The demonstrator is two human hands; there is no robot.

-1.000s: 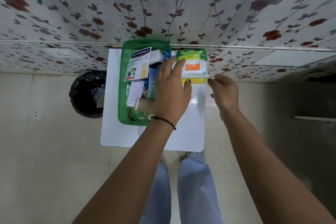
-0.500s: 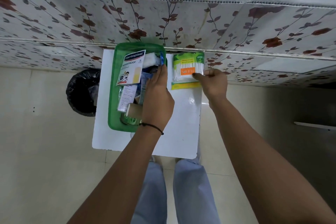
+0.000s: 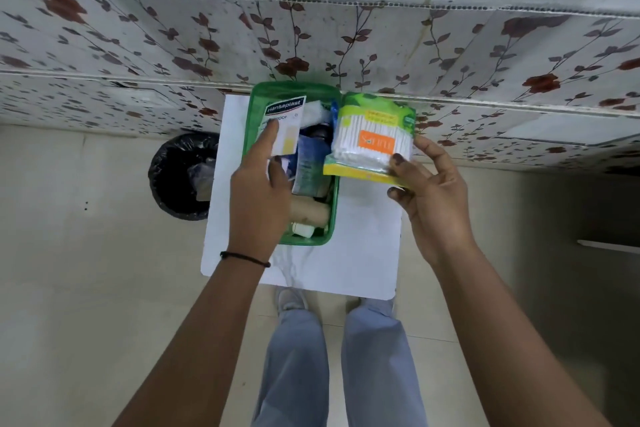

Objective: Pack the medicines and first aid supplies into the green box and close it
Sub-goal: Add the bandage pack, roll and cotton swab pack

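Black bin (image 3: 183, 177) sits on the floor left of the green box (image 3: 304, 240), which is open on the white table (image 3: 360, 253) and pretty stuffed. The left hand (image 3: 258, 198) is over the box, index finger stretched out flat on the Hansaplast pack (image 3: 285, 113) in its far left corner, not gripping anything. There's a tan roll (image 3: 310, 213) at the box's near end. At the box's right rim, the right hand (image 3: 433, 194) grips the cotton bud pack (image 3: 372, 139), thumb on the front and fingers behind.

box (image 3: 294, 89) on table (image 3: 363, 246) | swab pack (image 3: 372, 139) right (over rim) | bin (image 3: 173, 184) left
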